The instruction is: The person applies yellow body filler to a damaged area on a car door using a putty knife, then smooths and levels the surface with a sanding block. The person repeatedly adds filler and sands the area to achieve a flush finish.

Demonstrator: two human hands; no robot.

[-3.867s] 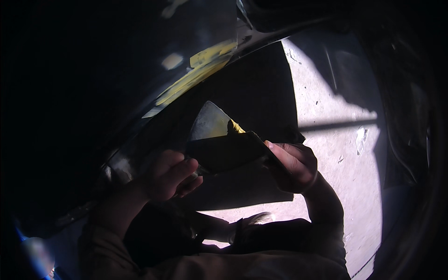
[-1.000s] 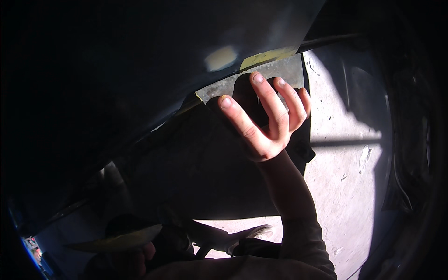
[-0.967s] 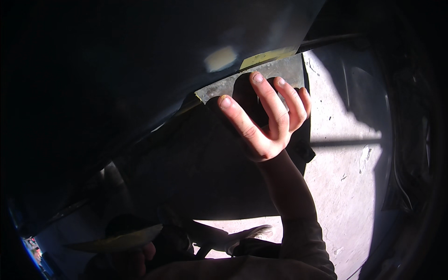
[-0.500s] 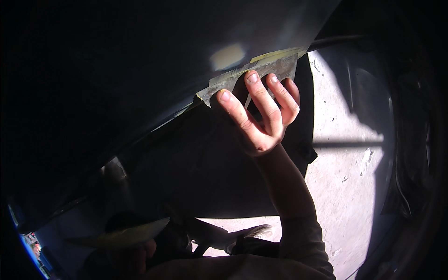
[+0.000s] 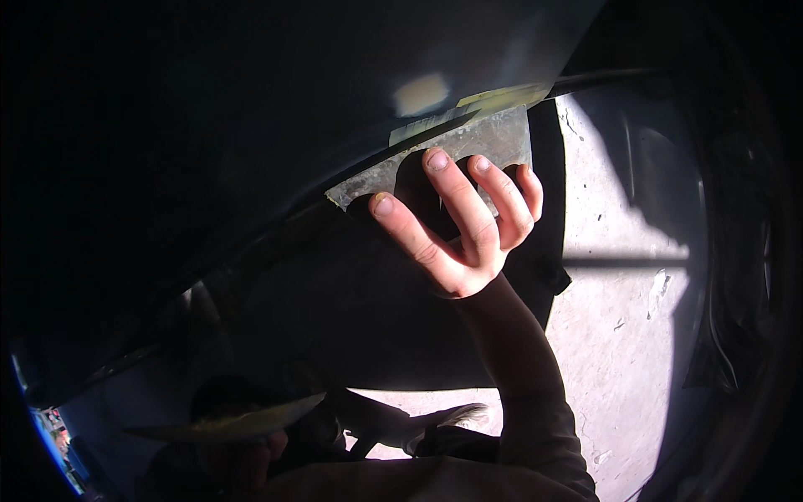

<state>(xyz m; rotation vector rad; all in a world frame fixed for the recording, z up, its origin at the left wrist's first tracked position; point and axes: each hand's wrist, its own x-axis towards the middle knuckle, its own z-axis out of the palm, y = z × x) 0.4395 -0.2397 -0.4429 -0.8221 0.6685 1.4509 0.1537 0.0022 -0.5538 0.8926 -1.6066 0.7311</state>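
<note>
My right hand [image 5: 468, 243] grips a wide, thin grey filler spreader [image 5: 497, 131], its fingers spread across the blade's face. The blade lies along the lower edge of a dark, glossy panel [image 5: 335, 92], just below a smeared patch of yellowish filler [image 5: 510, 97]. A dark band runs along the blade's upper edge; whether it touches the panel I cannot tell. Low on the left, in deep shadow, my left hand [image 5: 275, 443] is closed on a thin flat board [image 5: 238, 424] that looks yellowish on top. Most of that hand is hidden.
Sunlit pale floor [image 5: 623, 326] with a shadow bar across it lies to the right. A dark curved body [image 5: 736, 276] stands at the far right. Below the panel is a large dark shape [image 5: 368, 318]. A shoe [image 5: 460, 416] shows near the bottom.
My right hand and the spreader have come slightly down from the panel edge, baring more of the filler patch. The board in my left hand has shifted a little to the right.
</note>
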